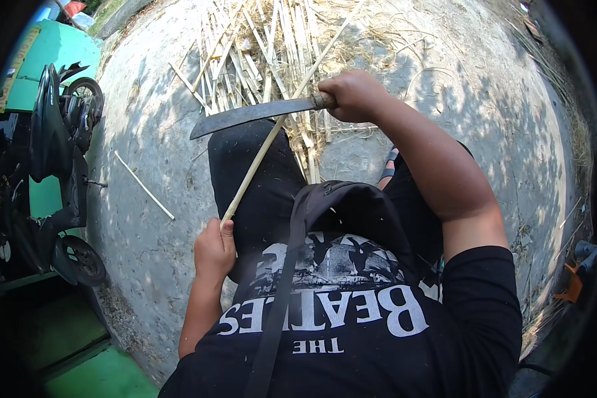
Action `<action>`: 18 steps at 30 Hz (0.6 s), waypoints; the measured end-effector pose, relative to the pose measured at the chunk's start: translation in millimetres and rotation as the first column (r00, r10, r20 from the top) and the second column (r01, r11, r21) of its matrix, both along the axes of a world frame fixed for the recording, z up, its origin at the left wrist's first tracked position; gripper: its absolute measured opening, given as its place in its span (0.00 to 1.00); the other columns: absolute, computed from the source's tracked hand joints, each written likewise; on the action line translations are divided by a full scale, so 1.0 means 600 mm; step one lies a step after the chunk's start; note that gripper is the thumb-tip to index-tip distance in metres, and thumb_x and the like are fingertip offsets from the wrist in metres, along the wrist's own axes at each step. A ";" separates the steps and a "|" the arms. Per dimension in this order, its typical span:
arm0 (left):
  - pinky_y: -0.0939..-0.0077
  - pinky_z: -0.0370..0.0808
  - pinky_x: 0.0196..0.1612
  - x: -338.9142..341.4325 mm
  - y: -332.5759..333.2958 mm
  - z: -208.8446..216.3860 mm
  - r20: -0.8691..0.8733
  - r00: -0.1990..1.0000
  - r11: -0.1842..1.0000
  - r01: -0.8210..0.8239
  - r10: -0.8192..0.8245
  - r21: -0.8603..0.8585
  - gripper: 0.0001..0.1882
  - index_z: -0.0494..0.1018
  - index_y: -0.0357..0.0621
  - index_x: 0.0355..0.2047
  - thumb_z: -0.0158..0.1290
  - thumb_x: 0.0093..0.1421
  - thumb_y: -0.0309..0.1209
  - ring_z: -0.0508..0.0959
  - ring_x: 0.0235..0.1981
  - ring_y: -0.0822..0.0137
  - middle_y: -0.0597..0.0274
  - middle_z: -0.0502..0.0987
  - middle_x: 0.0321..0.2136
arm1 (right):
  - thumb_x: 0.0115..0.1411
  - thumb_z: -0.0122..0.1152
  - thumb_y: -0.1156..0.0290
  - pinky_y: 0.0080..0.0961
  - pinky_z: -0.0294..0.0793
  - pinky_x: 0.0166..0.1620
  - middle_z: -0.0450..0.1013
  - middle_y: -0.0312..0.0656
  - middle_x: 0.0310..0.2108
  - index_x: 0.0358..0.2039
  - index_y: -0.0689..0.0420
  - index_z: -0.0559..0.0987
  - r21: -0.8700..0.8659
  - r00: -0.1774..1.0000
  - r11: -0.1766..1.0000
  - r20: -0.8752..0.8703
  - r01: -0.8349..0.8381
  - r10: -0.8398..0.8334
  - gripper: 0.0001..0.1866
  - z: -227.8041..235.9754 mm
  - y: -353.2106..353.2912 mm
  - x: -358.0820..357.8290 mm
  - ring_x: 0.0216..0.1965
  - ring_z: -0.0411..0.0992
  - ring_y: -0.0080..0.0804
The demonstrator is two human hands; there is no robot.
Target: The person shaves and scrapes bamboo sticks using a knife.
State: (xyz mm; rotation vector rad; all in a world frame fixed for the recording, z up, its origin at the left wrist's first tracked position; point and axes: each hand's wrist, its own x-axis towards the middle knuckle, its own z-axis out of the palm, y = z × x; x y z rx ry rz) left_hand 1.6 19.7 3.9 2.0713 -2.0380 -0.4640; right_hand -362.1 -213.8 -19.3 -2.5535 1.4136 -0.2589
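Note:
My left hand is closed round the near end of a long pale bamboo strip. The strip slants up and away to the right across my dark-trousered leg, its far end over a heap of strips. My right hand grips the wooden handle of a machete. Its broad grey blade points left and crosses over the bamboo strip near my knee. Whether the edge touches the strip I cannot tell.
Many split bamboo strips lie piled ahead on the concrete ground, with shavings beside them. One short stick lies at the left. A black motorcycle stands at the far left. An orange object is at the right.

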 end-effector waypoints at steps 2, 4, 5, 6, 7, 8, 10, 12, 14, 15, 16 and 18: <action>0.43 0.67 0.27 -0.003 0.001 -0.002 -0.031 0.999 1.000 -0.008 0.008 0.006 0.28 0.66 0.39 0.27 0.42 0.74 0.52 0.75 0.25 0.32 0.39 0.72 0.19 | 0.52 0.64 0.65 0.47 0.78 0.36 0.78 0.45 0.26 0.29 0.51 0.78 -0.048 0.998 0.999 0.054 -0.023 0.026 0.07 0.001 0.011 0.012 0.32 0.79 0.49; 0.43 0.67 0.27 -0.005 0.005 -0.005 -0.061 0.998 1.000 -0.016 0.017 0.017 0.29 0.66 0.39 0.27 0.41 0.74 0.52 0.75 0.24 0.32 0.39 0.72 0.19 | 0.50 0.65 0.65 0.48 0.77 0.34 0.76 0.45 0.23 0.27 0.51 0.75 -0.092 0.993 0.995 0.108 -0.043 0.053 0.07 -0.003 0.015 0.017 0.31 0.78 0.49; 0.43 0.67 0.26 -0.009 0.003 -0.006 -0.064 0.998 1.000 -0.021 0.022 0.012 0.28 0.66 0.39 0.27 0.41 0.74 0.52 0.74 0.24 0.32 0.39 0.72 0.19 | 0.50 0.64 0.65 0.49 0.76 0.34 0.76 0.45 0.24 0.27 0.50 0.76 -0.047 0.994 0.999 0.111 -0.017 0.022 0.07 -0.004 0.009 0.011 0.31 0.78 0.50; 0.43 0.67 0.26 -0.013 0.002 -0.007 -0.067 0.997 1.000 -0.027 0.027 0.007 0.28 0.66 0.39 0.27 0.41 0.74 0.52 0.74 0.24 0.32 0.39 0.72 0.19 | 0.50 0.64 0.65 0.49 0.76 0.34 0.76 0.45 0.24 0.27 0.50 0.76 -0.002 0.994 1.000 0.113 0.009 -0.008 0.07 -0.005 0.002 0.006 0.32 0.78 0.51; 0.43 0.67 0.26 -0.019 0.001 -0.010 -0.068 0.997 1.000 -0.027 0.027 0.007 0.28 0.66 0.39 0.27 0.41 0.74 0.52 0.74 0.24 0.32 0.39 0.72 0.19 | 0.50 0.64 0.64 0.49 0.76 0.34 0.76 0.46 0.25 0.27 0.49 0.77 0.043 0.993 0.999 0.113 0.034 -0.039 0.06 -0.007 0.000 0.003 0.32 0.78 0.51; 0.44 0.67 0.26 -0.027 -0.004 -0.013 -0.055 0.998 0.999 -0.026 0.024 -0.036 0.28 0.66 0.39 0.27 0.41 0.75 0.51 0.74 0.24 0.32 0.39 0.72 0.19 | 0.50 0.65 0.64 0.49 0.76 0.34 0.77 0.45 0.25 0.27 0.49 0.77 0.046 0.989 0.997 0.126 0.066 -0.072 0.06 -0.008 -0.001 0.003 0.32 0.78 0.52; 0.44 0.67 0.26 -0.033 -0.007 -0.014 -0.043 0.999 0.996 -0.025 0.022 -0.081 0.28 0.66 0.38 0.27 0.41 0.75 0.51 0.74 0.23 0.32 0.39 0.72 0.18 | 0.51 0.64 0.64 0.49 0.76 0.34 0.77 0.45 0.25 0.27 0.49 0.78 0.045 0.991 0.998 0.121 0.054 -0.059 0.06 -0.008 -0.004 0.002 0.32 0.78 0.52; 0.44 0.67 0.26 -0.030 -0.006 -0.010 -0.039 0.999 0.998 -0.020 0.018 -0.052 0.28 0.66 0.38 0.27 0.41 0.75 0.50 0.74 0.23 0.32 0.39 0.72 0.18 | 0.51 0.64 0.64 0.49 0.76 0.34 0.77 0.45 0.25 0.27 0.49 0.78 0.045 0.992 0.998 0.119 0.043 -0.048 0.06 -0.007 -0.007 0.003 0.31 0.78 0.52; 0.44 0.67 0.26 -0.032 -0.008 -0.006 -0.051 0.999 0.999 -0.022 0.020 -0.041 0.28 0.66 0.38 0.27 0.41 0.75 0.50 0.74 0.23 0.32 0.39 0.72 0.18 | 0.52 0.63 0.64 0.49 0.76 0.34 0.76 0.45 0.23 0.27 0.50 0.77 -0.010 0.989 1.000 0.150 0.006 -0.005 0.06 -0.005 -0.002 0.009 0.29 0.78 0.52; 0.44 0.67 0.26 -0.031 -0.007 -0.004 -0.064 0.998 0.999 -0.024 0.022 -0.029 0.28 0.66 0.38 0.27 0.41 0.75 0.50 0.74 0.23 0.32 0.39 0.72 0.18 | 0.52 0.63 0.64 0.49 0.76 0.34 0.76 0.45 0.23 0.27 0.50 0.77 -0.005 0.988 1.000 0.155 0.007 -0.006 0.06 -0.005 0.005 0.019 0.29 0.78 0.52; 0.44 0.67 0.26 -0.030 -0.005 -0.004 -0.059 0.998 0.999 -0.023 0.022 -0.024 0.28 0.66 0.38 0.27 0.41 0.75 0.50 0.74 0.23 0.32 0.39 0.72 0.18 | 0.52 0.63 0.64 0.48 0.76 0.33 0.76 0.45 0.22 0.26 0.50 0.76 -0.035 0.988 0.997 0.138 -0.063 0.067 0.06 -0.006 0.014 0.031 0.28 0.77 0.52; 0.44 0.67 0.26 -0.030 -0.005 -0.007 -0.063 0.998 0.999 -0.032 0.030 -0.032 0.28 0.66 0.37 0.27 0.41 0.75 0.50 0.74 0.23 0.32 0.39 0.72 0.18 | 0.52 0.63 0.64 0.48 0.75 0.32 0.75 0.45 0.21 0.25 0.50 0.75 -0.056 0.984 0.984 0.055 -0.168 0.171 0.07 0.007 0.022 0.051 0.27 0.77 0.51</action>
